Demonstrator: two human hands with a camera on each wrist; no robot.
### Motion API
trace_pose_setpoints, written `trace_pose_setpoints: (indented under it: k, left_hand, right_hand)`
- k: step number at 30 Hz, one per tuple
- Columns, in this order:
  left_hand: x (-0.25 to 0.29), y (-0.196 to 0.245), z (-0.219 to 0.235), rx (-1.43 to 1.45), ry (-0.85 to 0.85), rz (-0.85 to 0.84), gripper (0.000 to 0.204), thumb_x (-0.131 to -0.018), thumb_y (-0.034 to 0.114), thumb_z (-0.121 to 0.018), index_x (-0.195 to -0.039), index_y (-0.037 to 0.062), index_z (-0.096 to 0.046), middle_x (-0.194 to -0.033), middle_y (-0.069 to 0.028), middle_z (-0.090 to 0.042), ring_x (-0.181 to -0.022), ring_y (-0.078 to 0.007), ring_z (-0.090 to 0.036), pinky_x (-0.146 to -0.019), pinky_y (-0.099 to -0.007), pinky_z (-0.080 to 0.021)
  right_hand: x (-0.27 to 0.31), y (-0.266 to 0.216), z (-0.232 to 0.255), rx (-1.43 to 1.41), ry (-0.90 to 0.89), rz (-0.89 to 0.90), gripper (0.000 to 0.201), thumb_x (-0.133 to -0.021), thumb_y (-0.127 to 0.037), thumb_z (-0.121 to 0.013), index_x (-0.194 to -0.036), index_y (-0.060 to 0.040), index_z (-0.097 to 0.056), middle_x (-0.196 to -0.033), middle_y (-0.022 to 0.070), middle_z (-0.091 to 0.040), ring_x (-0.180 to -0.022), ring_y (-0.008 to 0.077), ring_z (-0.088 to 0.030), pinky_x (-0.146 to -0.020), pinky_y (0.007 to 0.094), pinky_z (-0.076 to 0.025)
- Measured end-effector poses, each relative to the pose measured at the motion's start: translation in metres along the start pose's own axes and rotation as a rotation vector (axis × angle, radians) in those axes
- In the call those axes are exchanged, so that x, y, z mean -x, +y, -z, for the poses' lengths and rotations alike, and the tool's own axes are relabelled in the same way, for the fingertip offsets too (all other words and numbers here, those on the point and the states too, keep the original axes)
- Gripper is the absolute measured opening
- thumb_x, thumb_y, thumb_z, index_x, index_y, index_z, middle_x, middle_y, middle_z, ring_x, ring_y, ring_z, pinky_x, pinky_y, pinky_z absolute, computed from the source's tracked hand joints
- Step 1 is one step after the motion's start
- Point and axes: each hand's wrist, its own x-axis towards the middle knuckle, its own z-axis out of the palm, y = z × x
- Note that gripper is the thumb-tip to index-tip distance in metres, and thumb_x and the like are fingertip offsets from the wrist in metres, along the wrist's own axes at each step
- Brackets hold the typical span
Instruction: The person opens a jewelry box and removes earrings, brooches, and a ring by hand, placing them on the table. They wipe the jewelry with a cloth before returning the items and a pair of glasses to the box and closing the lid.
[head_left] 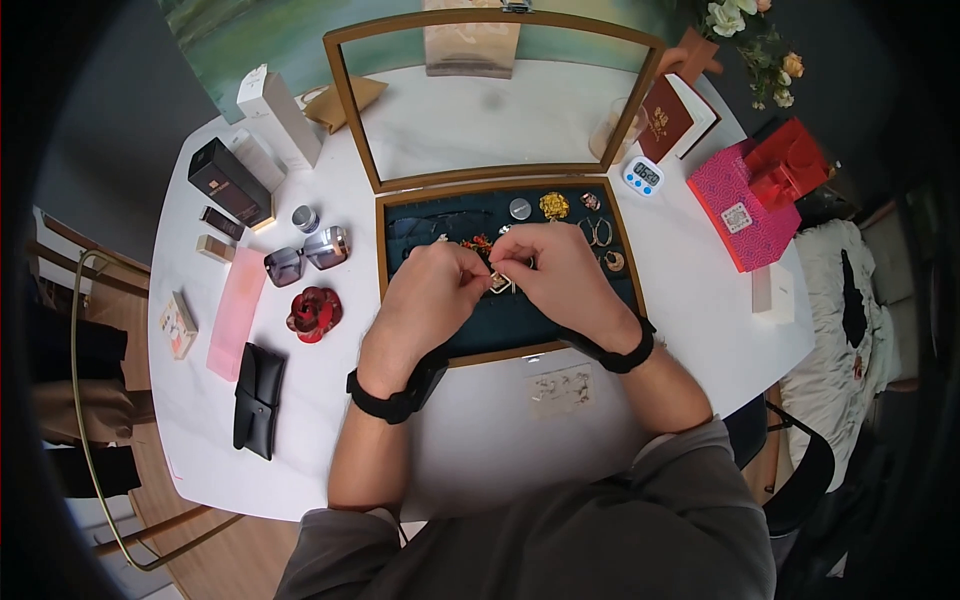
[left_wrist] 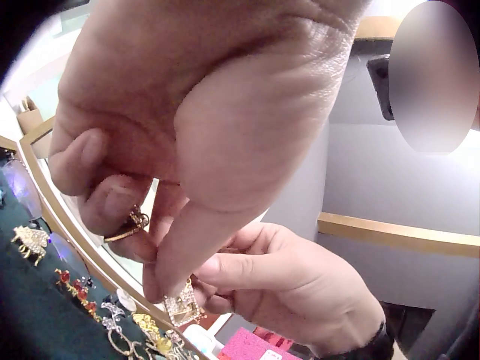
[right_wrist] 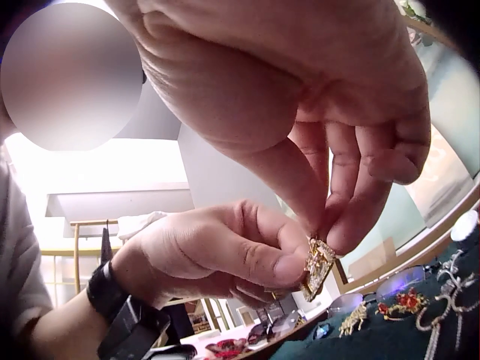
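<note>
Both hands meet over the open jewelry case, thumbs and fingertips close together. Between them is a small square gold jewelry piece set with clear stones. Thumb and fingers of my left hand pinch it from one side. My right hand pinches its upper end in the right wrist view. A second gold piece with a curved band shows by the curled fingers of the left hand. On the dark lining below lie a red-stone brooch, a gold animal-shaped brooch and glasses.
The case's glass lid stands raised behind. At left are sunglasses, a red flower ornament, a black pouch and boxes. To the right are a timer and a pink box. A clear packet lies in front.
</note>
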Motion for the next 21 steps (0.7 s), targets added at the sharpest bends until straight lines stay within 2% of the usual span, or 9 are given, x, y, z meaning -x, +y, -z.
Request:
trace_pose_setpoints:
  k: [3, 5, 6, 10, 14, 16, 21]
  left_hand:
    - [-0.003, -0.009, -0.006, -0.061, -0.02, 0.041, 0.012, -0.09, 0.006, -0.079, -0.099, -0.001, -0.082, -0.088, -0.0182, -0.078, -0.076, -0.0278, -0.075, -0.073, -0.0374, -0.057]
    - [-0.004, -0.014, -0.013, -0.087, -0.036, 0.069, 0.012, -0.09, 0.008, -0.079, -0.098, -0.0003, -0.082, -0.087, -0.019, -0.078, -0.076, -0.0293, -0.076, -0.074, -0.0376, -0.058]
    - [-0.005, -0.018, -0.017, -0.112, -0.033, 0.087, 0.012, -0.091, 0.008, -0.078, -0.099, 0.0008, -0.082, -0.088, -0.0197, -0.078, -0.08, -0.0317, -0.077, -0.076, -0.0389, -0.059]
    - [-0.006, -0.018, -0.025, -0.193, -0.022, 0.16, 0.013, -0.092, 0.009, -0.075, -0.101, 0.0028, -0.082, -0.094, -0.0219, -0.078, -0.092, -0.0376, -0.078, -0.083, -0.0444, -0.061]
    - [-0.009, -0.021, -0.028, -0.221, -0.02, 0.179, 0.015, -0.094, 0.01, -0.073, -0.103, 0.0035, -0.082, -0.096, -0.0225, -0.078, -0.095, -0.0391, -0.077, -0.086, -0.0467, -0.061]
    - [-0.011, -0.023, -0.029, -0.25, -0.032, 0.209, 0.012, -0.095, 0.011, -0.071, -0.093, 0.0063, -0.082, -0.097, -0.0201, -0.079, -0.097, -0.0388, -0.078, -0.088, -0.0475, -0.062]
    - [-0.014, -0.025, -0.032, -0.24, -0.023, 0.229, 0.013, -0.095, 0.011, -0.072, -0.099, 0.0055, -0.083, -0.099, -0.0211, -0.079, -0.098, -0.0386, -0.078, -0.09, -0.0478, -0.061]
  right_hand:
    - [-0.006, 0.01, -0.005, 0.086, -0.038, 0.026, 0.005, -0.089, 0.001, -0.075, -0.093, -0.0001, -0.078, -0.081, 0.0137, -0.078, -0.076, 0.0278, -0.078, -0.072, 0.0341, -0.06]
    - [-0.011, 0.018, -0.006, 0.152, -0.093, 0.015, 0.005, -0.089, 0.001, -0.076, -0.093, 0.0008, -0.078, -0.082, 0.0135, -0.078, -0.075, 0.0248, -0.078, -0.072, 0.033, -0.06]
    - [-0.014, 0.022, -0.007, 0.212, -0.149, 0.005, 0.005, -0.089, 0.002, -0.076, -0.093, 0.0018, -0.078, -0.083, 0.0133, -0.079, -0.075, 0.0218, -0.077, -0.072, 0.0319, -0.06]
    - [-0.023, 0.039, -0.011, 0.261, -0.185, 0.01, 0.006, -0.087, 0.002, -0.076, -0.092, 0.0004, -0.079, -0.082, 0.0137, -0.078, -0.075, 0.0241, -0.078, -0.073, 0.0341, -0.061]
    - [-0.028, 0.04, -0.011, 0.313, -0.23, -0.005, 0.005, -0.087, 0.001, -0.078, -0.092, -0.0002, -0.079, -0.084, 0.0139, -0.079, -0.077, 0.024, -0.078, -0.073, 0.0349, -0.061]
    - [-0.03, 0.041, -0.012, 0.339, -0.231, 0.007, 0.005, -0.086, 0.001, -0.079, -0.091, -0.0003, -0.08, -0.084, 0.0139, -0.079, -0.078, 0.0239, -0.078, -0.073, 0.0349, -0.061]
    - [-0.038, 0.041, -0.011, 0.347, -0.254, -0.013, 0.006, -0.085, 0.002, -0.08, -0.091, -0.0007, -0.081, -0.085, 0.0144, -0.079, -0.078, 0.0237, -0.078, -0.073, 0.0349, -0.06]
